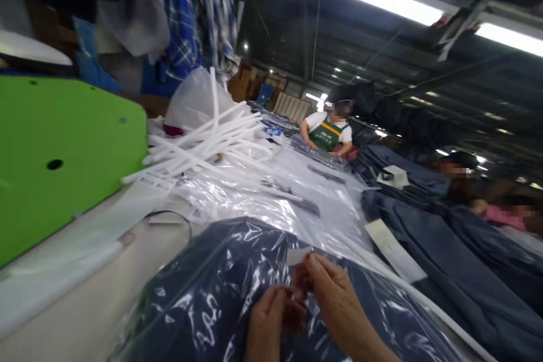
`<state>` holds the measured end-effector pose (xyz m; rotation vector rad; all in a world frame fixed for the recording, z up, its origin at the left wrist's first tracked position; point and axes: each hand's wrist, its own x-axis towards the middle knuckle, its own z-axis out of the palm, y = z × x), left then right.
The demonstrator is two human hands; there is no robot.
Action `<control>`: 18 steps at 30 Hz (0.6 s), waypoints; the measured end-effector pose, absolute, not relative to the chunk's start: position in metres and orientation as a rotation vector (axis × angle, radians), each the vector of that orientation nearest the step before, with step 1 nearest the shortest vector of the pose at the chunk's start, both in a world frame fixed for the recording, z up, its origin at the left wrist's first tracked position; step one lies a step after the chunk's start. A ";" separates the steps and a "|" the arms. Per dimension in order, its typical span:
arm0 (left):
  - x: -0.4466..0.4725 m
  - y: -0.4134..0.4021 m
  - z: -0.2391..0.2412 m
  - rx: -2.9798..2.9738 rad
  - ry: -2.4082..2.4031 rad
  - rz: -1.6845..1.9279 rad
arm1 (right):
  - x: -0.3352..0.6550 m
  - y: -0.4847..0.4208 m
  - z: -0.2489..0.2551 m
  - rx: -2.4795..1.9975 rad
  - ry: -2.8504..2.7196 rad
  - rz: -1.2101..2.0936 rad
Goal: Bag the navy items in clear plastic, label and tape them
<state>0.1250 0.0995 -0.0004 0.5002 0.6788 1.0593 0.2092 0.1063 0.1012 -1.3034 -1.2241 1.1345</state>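
Observation:
My right hand (328,288) pinches a small white paper tag (298,255) between thumb and fingertips, just above a dark blue garment packed in a clear plastic bag (203,294). My left hand (269,317) is right beside it, fingers curled near the same tag and over the bag; whether it grips anything is unclear. The bagged garment lies on the pale table (85,294) directly in front of me.
A green machine housing (55,158) stands at the left. A heap of white plastic strips (203,141) and loose clear bags (263,192) lie beyond. Dark blue garments with paper tags (424,249) are piled at the right. Other people (328,130) work at the far end.

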 end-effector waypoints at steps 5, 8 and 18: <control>0.117 0.091 -0.004 1.052 0.752 1.003 | 0.249 0.052 0.073 -1.418 -1.306 0.752; 0.114 0.090 -0.002 1.194 0.815 0.949 | 0.262 0.040 0.042 -1.404 -1.315 0.677; 0.129 0.102 0.063 1.315 1.212 0.866 | 0.258 0.026 0.010 -1.335 -1.072 0.693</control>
